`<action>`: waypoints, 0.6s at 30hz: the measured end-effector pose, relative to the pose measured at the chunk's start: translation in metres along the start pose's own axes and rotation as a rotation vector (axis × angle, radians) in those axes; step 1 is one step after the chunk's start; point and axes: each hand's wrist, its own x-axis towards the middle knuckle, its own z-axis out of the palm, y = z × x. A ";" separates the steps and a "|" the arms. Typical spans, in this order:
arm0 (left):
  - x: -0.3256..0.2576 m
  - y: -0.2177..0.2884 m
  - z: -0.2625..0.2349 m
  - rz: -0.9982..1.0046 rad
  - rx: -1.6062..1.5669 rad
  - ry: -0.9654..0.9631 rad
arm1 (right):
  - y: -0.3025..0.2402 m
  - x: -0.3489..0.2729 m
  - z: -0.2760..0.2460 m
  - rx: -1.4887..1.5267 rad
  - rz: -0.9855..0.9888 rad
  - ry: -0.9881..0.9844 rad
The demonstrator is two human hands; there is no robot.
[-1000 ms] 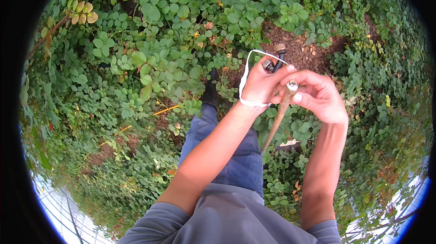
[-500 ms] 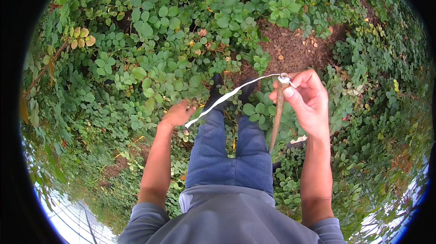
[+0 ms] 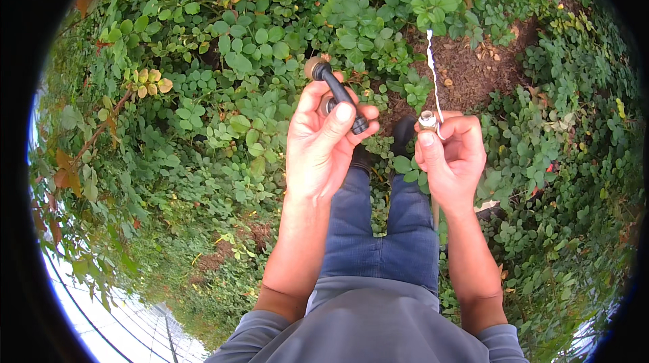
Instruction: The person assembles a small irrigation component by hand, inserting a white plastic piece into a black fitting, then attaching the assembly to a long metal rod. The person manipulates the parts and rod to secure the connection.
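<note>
My left hand point(image 3: 326, 134) is closed round a black, bar-shaped pipe fitting point(image 3: 340, 96) with a rounded tan piece at its far end. The thumb presses on its side; part of it is hidden behind the fingers. To the right, my right hand point(image 3: 451, 153) pinches a slender pipe point(image 3: 428, 119) just below its open, pale threaded end. A thin white strip of tape point(image 3: 433, 69), twisted along its length, trails up from that end over the leaves and soil. Most of the pipe is hidden behind my hand and forearm. The fitting and the pipe end are apart.
Dense low leafy plants point(image 3: 203, 92) surround my legs on all sides. A patch of brown soil point(image 3: 473, 69) lies beyond my right hand. My dark shoe point(image 3: 403, 134) stands among the leaves. A stem with yellowing leaves point(image 3: 150, 82) rises at left.
My left hand has come up from the leaves and now holds the black pipe fitting. The tape, earlier stretched to the left, now points away from me. The pipe has swung behind my right hand.
</note>
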 end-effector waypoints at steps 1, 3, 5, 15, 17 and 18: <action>0.004 -0.006 0.015 0.031 0.048 0.029 | 0.001 -0.002 0.003 0.030 0.025 0.019; 0.013 -0.015 0.030 0.081 0.106 0.032 | 0.003 -0.004 0.004 -0.006 0.015 0.030; 0.017 -0.024 0.033 0.106 0.186 0.020 | 0.002 -0.002 0.010 0.008 -0.005 0.060; 0.009 -0.026 0.041 0.179 0.446 0.003 | 0.006 -0.005 0.011 -0.145 -0.002 0.119; 0.010 -0.022 0.039 0.155 0.477 -0.028 | 0.006 -0.006 0.012 -0.164 0.000 0.120; 0.010 -0.020 0.037 0.144 0.490 -0.043 | 0.006 -0.006 0.012 -0.165 0.005 0.119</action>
